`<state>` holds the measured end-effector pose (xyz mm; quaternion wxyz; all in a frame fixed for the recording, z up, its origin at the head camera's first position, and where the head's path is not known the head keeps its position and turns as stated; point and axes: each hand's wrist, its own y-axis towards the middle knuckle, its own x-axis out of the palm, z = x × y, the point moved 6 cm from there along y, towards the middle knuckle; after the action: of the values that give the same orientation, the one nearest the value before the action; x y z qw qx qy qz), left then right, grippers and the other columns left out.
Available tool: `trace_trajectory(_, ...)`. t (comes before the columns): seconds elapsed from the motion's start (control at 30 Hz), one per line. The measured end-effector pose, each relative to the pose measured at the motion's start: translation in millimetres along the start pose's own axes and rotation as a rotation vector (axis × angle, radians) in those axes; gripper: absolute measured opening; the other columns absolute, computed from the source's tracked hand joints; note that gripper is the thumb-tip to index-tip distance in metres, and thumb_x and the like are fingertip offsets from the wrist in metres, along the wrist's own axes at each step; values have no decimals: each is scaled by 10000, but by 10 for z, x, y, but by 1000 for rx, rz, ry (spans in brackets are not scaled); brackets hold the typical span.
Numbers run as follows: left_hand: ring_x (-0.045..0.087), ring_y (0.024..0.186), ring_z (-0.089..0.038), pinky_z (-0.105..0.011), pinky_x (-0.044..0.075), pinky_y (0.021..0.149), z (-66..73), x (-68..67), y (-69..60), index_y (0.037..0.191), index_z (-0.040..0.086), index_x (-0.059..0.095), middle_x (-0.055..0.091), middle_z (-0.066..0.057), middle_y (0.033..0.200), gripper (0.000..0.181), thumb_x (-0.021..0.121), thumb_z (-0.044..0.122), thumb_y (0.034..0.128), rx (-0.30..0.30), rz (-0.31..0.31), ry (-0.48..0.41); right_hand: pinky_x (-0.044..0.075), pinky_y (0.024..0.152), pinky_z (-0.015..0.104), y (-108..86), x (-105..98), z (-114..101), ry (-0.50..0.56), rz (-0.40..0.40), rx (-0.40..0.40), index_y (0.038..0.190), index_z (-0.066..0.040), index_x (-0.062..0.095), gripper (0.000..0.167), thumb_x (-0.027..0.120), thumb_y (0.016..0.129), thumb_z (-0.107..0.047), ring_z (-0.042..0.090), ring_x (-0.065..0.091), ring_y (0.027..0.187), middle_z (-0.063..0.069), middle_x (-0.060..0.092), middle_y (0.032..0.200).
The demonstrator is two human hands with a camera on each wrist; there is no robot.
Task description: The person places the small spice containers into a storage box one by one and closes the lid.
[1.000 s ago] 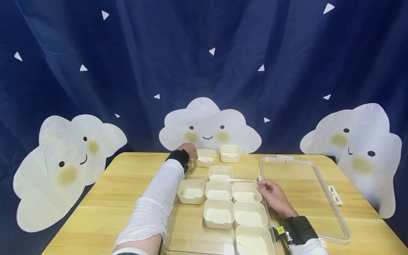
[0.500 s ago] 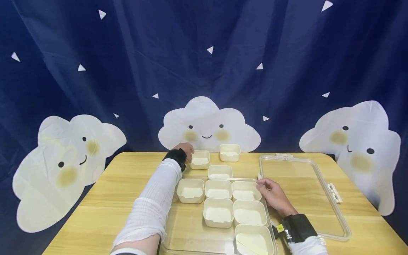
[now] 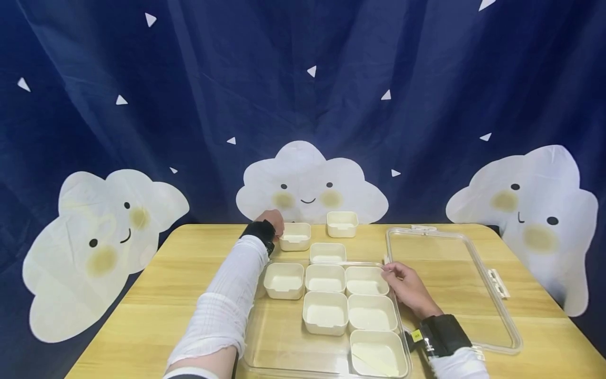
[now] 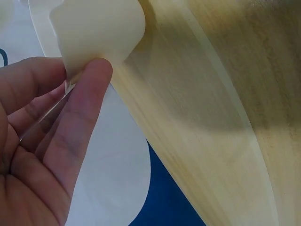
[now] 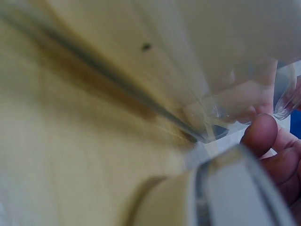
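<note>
Just below the head view's centre, the left hand [image 3: 272,223] pinches a small cream bin [image 3: 295,243] by its wall, the right hand [image 3: 409,288] grips the clear case's [image 3: 279,343] rim, lower right; seemingly a pick-up step, calling for a steady hold.

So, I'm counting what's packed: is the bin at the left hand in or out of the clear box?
Out: the head view shows the bin beyond the clear box, pinched by the left hand.

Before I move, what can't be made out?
Head: left hand, fingertips hidden by the hand itself.
Head: clear tray, left rim partly behind the sleeve.
Left wrist: held bin, cut off by the top edge.
Right wrist: right hand, cut off by right edge; table, blurred.
</note>
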<state>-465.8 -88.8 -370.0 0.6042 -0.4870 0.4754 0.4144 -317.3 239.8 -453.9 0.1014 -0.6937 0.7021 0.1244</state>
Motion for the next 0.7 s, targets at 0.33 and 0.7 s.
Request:
trace_trajectory(0.33, 521, 459, -137, -219, 428, 401, -96, 2, 5, 621, 89, 623, 587, -40, 609, 209, 604, -22, 796, -90, 23, -256, 367, 411, 223, 26, 8, 5, -6, -4, -8, 1124, 34, 598, 258, 592, 953, -158, 91, 412, 446, 48, 516, 768)
trace_trajectory(0.7, 576, 576, -138, -211, 502, 495, -82, -87, -131, 700, 45, 672, 607, -38, 715, 172, 574, -69, 783, -65, 54, -440, 361, 416, 220, 26, 1, 3, -15, -3, 0, 1145, 30, 597, 268, 585, 957, -160, 91, 405, 449, 47, 514, 769)
